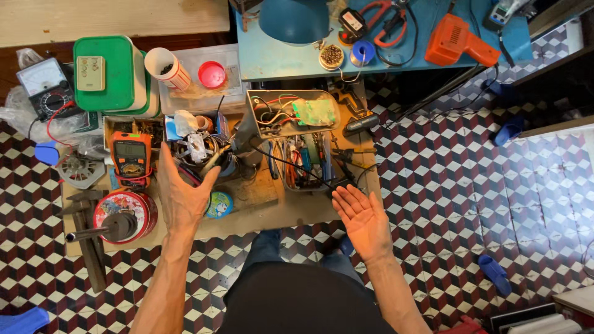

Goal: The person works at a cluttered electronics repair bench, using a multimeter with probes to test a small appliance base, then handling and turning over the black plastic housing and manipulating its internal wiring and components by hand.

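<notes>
Head view, left to right: orange meter (130, 158) near the board's left edge, left hand (182, 192) spread wide beside a cluttered can (201, 154), tool tray (303, 162) mid-board, right hand (362, 218) open, palm up, empty, off the right corner.

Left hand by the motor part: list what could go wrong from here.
1. The left hand is open beside the motor part, not gripping it; a nudge might tip it into the crowded orange multimeter.
2. The black wire runs from there toward the right hand; either hand could snag it.
3. The open casing shows bare wiring and a green board, which a tug could strain.
</notes>
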Demonstrator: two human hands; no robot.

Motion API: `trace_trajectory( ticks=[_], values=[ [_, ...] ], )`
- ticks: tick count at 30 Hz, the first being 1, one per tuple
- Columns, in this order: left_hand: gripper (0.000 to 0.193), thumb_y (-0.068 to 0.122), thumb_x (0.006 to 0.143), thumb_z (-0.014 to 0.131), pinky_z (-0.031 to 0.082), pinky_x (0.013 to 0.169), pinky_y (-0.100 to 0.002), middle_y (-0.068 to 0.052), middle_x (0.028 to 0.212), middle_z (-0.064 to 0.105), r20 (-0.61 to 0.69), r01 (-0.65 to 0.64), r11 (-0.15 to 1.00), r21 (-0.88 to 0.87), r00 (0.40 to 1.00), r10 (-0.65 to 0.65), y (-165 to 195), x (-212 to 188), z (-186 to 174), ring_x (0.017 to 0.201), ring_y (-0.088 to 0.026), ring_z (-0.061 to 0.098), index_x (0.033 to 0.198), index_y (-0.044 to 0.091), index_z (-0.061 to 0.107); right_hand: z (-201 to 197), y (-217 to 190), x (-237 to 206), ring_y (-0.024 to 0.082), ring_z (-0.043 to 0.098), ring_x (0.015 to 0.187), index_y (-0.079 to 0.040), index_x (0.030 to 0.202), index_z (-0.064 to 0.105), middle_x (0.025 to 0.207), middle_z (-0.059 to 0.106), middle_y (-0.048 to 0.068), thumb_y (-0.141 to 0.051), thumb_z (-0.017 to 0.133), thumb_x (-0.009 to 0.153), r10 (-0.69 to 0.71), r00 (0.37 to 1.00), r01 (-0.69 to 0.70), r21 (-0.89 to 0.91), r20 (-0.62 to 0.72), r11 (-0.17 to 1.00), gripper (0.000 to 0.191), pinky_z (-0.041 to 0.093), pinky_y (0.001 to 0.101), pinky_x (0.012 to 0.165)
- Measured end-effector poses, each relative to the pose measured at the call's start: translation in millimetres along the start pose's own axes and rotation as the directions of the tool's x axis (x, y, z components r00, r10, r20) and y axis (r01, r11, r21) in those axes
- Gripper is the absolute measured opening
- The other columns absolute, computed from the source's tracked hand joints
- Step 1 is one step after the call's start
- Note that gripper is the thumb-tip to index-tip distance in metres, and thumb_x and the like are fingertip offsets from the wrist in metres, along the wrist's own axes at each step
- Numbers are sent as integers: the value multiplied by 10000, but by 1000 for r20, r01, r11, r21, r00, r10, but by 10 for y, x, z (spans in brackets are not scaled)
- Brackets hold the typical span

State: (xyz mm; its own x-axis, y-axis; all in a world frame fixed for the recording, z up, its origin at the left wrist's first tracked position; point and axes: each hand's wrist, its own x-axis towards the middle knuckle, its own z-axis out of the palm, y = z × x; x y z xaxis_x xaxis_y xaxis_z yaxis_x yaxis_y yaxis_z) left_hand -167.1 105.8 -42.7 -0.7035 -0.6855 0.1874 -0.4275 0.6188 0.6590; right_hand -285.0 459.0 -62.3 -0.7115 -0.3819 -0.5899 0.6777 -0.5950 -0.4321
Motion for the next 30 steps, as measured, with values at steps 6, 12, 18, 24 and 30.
trace_trajectory(
  ticks=[6,12,18,24,30],
  values=[
    [701,229,929,715,390,1186,-456,-277,1529,488,-65,35,993,-110,997,-42,496,-1079,534,1408,-417,486,1517,-36,441,-546,-490,-287,335,608,1222,72,1283,566,1269,637,228,-350,471,1057,77,996,-73,-82,43,994,488,476,454,1097],
    [706,296,858,742,408,1116,-440,-260,1431,545,143,220,966,-134,969,-201,869,-1903,1207,1330,-403,521,1435,-32,501,-1027,-813,-374,295,641,1150,47,1237,593,1198,663,191,-307,552,1031,135,990,-129,-128,42,983,412,511,428,1043],
    [699,309,815,723,542,929,-400,-204,1410,568,275,403,902,-156,894,-353,1002,-2230,1241,1069,-336,678,1414,16,513,-1125,-872,-354,282,645,1123,48,1235,598,1191,667,184,-311,540,1033,208,977,-197,-176,43,964,416,516,422,1023],
    [602,293,852,731,555,869,-405,-190,1301,665,258,346,924,-160,919,-300,1261,-2233,1173,921,-348,696,1367,19,580,-1085,-941,-343,282,649,1104,52,1240,596,1174,674,195,-303,527,1023,253,967,-243,-179,36,954,422,530,407,1004],
    [404,258,1013,587,337,554,-461,-289,960,549,361,397,474,-786,917,-170,1622,-1495,1654,596,-338,330,1302,-11,674,-1070,-956,-91,279,664,1078,54,1239,593,1158,676,197,-315,523,1018,302,953,-293,-188,22,937,436,548,397,955]
  ],
)
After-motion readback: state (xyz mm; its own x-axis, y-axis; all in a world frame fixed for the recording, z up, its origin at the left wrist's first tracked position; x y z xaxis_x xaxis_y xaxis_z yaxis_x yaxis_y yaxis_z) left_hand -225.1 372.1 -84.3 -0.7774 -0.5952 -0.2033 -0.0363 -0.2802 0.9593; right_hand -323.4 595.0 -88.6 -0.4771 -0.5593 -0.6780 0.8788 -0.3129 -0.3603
